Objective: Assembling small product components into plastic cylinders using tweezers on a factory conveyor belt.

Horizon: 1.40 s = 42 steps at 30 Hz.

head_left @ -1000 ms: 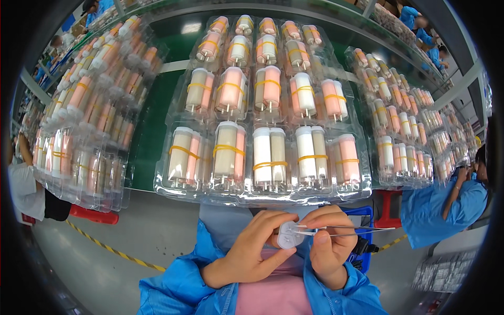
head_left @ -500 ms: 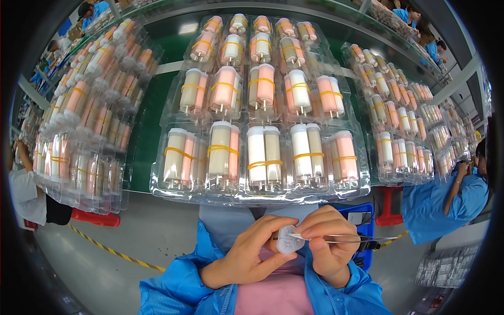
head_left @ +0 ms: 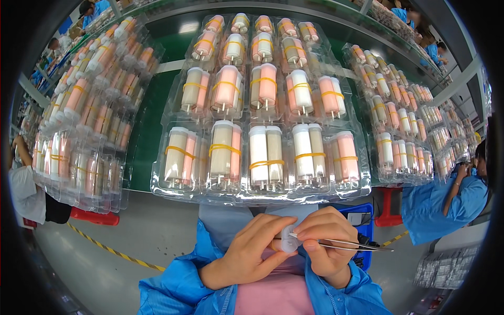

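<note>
My left hand (head_left: 251,257) is closed around a bundle of capped tubes (head_left: 290,239), its pale translucent end facing right. My fingers hide most of the bundle's body. Metal tweezers (head_left: 362,245) are pinched in my right hand (head_left: 332,239), handle ends pointing out to the right. Their pale tip is at the bundle's end face; whether it grips anything there is too small to tell. Beyond my hands stands a clear plastic tray (head_left: 262,197) with rows of pink, white and grey-beige tubes, bundled with yellow rubber bands (head_left: 266,164).
More loaded clear trays stand at the left (head_left: 79,181) and right (head_left: 404,170) on the green bench surface (head_left: 147,152). A blue bin (head_left: 366,257) with dark items is beside my right arm. Co-workers sit at both sides, near red stools (head_left: 387,210).
The end of the bundle has turned slightly, showing its face more edge-on. The tweezers' handle ends have tipped a little lower. Both hands keep their hold.
</note>
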Tool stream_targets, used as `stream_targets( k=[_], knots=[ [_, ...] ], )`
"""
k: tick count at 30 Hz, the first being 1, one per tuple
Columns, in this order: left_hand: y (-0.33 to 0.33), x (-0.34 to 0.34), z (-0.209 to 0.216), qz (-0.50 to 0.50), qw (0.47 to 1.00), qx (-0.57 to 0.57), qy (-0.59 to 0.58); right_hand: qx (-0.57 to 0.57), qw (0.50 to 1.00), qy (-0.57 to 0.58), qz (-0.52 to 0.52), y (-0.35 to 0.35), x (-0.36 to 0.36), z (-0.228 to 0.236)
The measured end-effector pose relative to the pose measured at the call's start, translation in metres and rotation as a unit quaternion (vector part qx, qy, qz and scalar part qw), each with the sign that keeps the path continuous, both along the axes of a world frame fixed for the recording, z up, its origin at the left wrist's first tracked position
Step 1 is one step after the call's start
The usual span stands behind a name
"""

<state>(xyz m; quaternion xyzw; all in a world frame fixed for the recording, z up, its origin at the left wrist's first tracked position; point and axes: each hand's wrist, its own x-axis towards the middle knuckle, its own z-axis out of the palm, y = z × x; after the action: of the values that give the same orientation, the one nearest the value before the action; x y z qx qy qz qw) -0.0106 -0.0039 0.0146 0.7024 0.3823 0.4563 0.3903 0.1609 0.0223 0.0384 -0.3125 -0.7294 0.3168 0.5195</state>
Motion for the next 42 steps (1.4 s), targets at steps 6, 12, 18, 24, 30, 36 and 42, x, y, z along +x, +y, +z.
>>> stream_targets(
  k=[6, 12, 18, 24, 30, 36, 42],
  knots=[
    [-0.001, 0.002, -0.004, 0.044, 0.998, -0.008, -0.040, -0.006, 1.000, -0.012, 0.000, -0.004, -0.001, 0.000],
    [-0.004, 0.011, -0.017, 0.077, 0.976, -0.132, -0.157, -0.077, 0.993, 0.086, 0.003, -0.015, -0.005, -0.010],
    [0.002, 0.006, -0.009, 0.059, 0.992, -0.103, -0.049, -0.102, 0.991, 0.089, 0.000, -0.017, -0.011, -0.016],
    [0.004, 0.010, -0.009, 0.081, 0.996, -0.038, -0.026, -0.092, 0.993, 0.075, 0.005, -0.015, -0.011, -0.014],
    [0.004, 0.011, -0.011, 0.097, 0.995, -0.002, -0.006, -0.087, 0.993, 0.076, -0.001, -0.015, -0.013, -0.016],
    [0.004, 0.012, -0.012, 0.103, 0.995, 0.009, 0.007, -0.089, 0.993, 0.078, -0.002, -0.014, -0.013, -0.017],
    [0.004, 0.012, -0.015, 0.109, 0.994, 0.021, 0.019, -0.097, 0.992, 0.079, 0.001, -0.013, -0.014, -0.016]
  ],
)
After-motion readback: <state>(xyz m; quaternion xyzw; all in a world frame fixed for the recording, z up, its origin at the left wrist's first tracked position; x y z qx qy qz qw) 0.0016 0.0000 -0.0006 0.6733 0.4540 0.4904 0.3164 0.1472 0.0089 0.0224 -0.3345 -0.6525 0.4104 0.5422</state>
